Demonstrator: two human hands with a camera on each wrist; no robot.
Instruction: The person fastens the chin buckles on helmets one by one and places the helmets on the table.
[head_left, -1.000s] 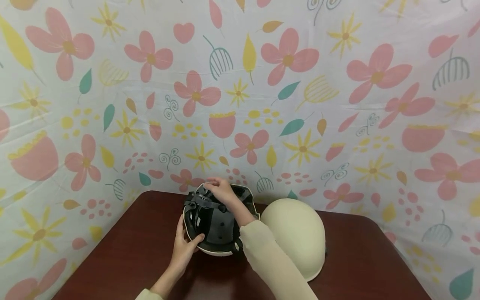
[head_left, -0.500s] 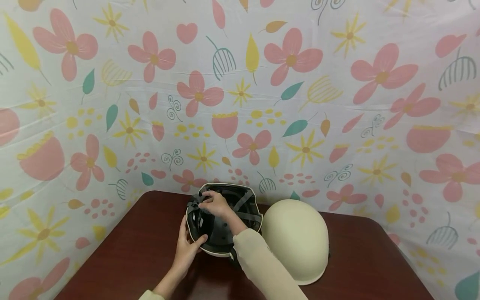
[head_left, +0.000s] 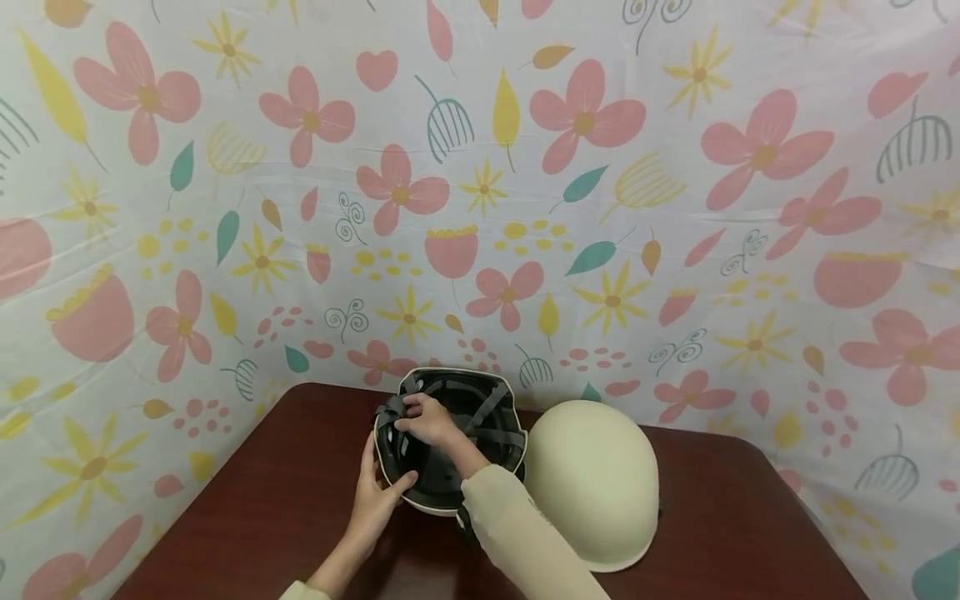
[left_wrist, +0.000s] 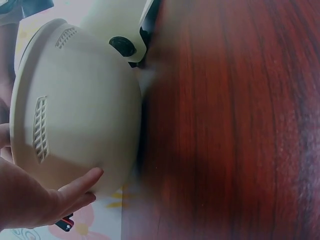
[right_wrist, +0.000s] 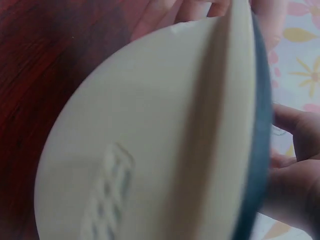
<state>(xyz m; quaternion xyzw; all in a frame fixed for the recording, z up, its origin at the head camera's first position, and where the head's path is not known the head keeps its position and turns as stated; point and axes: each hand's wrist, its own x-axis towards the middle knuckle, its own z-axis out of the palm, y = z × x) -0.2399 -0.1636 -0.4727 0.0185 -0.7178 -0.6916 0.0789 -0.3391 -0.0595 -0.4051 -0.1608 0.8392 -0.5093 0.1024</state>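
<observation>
Pretty simple getup from what we can see: right sleeve (head_left: 528,529) is plain cream, slightly loose, softly creased. We only catch a sliver of the left sleeve (head_left: 303,592), also pale cream. Left hand (head_left: 372,498) and right hand (head_left: 429,419) are bare.

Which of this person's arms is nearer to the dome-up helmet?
Right: the right arm slants beside the dome-up helmet; the left arm is farther left.

- Cannot tell pinch from mere touch between right hand (head_left: 431,420) and dark strap (head_left: 391,410); too small in the head view.
- Cannot see the left hand's (head_left: 375,498) fingertips behind the upturned helmet (head_left: 437,490) there.
- Cannot follow the right sleeve (head_left: 528,533) past its bottom edge.
- Cannot resolve the lattice patch (right_wrist: 109,195) in the right wrist view; blurred.
</observation>
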